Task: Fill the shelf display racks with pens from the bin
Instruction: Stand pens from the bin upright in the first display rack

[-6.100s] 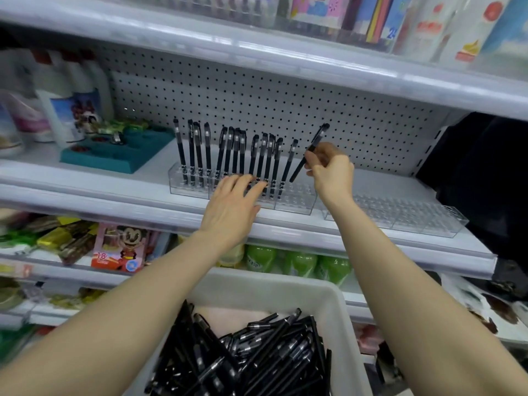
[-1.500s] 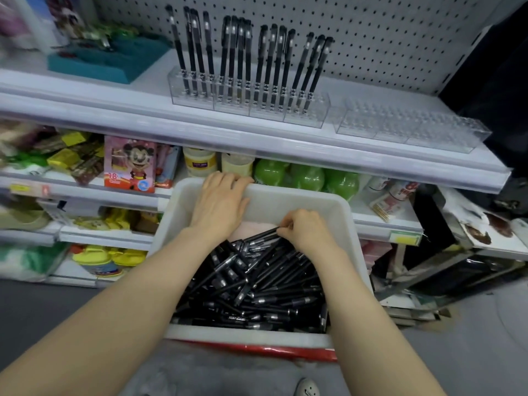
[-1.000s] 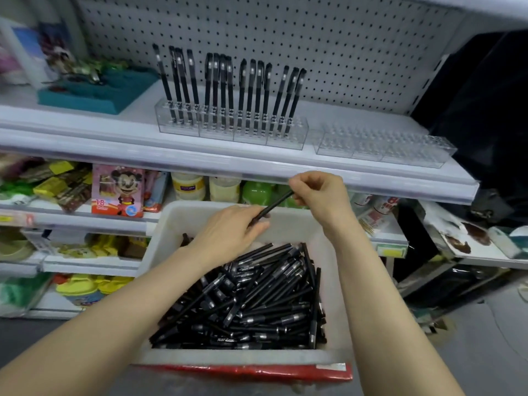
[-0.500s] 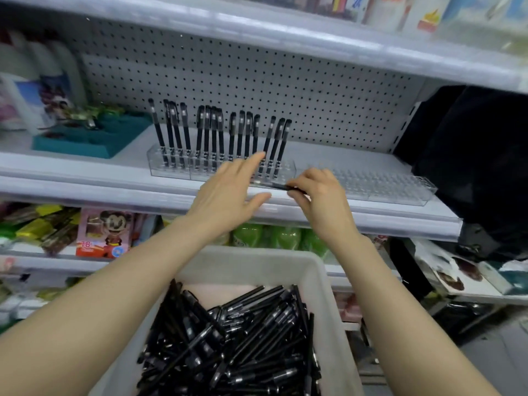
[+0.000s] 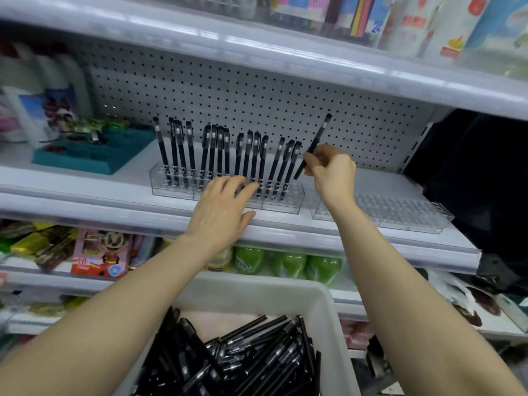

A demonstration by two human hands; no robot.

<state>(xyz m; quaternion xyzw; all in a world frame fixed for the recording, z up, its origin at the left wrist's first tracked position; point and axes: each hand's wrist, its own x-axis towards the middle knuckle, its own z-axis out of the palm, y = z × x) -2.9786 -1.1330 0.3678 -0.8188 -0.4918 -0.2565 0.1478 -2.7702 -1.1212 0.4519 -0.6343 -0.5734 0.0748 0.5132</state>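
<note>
Bright, even overhead shop light; soft wide-angle picture.
Glare streaked the upper shelf edge (image 5: 257, 50) at 12 o'clock, and its shade darkened the top of the pegboard (image 5: 285, 90). Bottles (image 5: 43, 90) at 9 o'clock and packages (image 5: 414, 24) at 1 o'clock were smeared with blur. Shelf lines bowed toward the edges. The racked pens (image 5: 219, 150) at centre stayed fairly sharp. Blackness at 3 o'clock swallowed detail.

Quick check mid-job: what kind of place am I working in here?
Most likely a shop aisle, perhaps stationery or general goods. Tiered shelves with a pegboard back, clear racks showing upright pens, and packaged goods and green bottles below all point to retail display.
</note>
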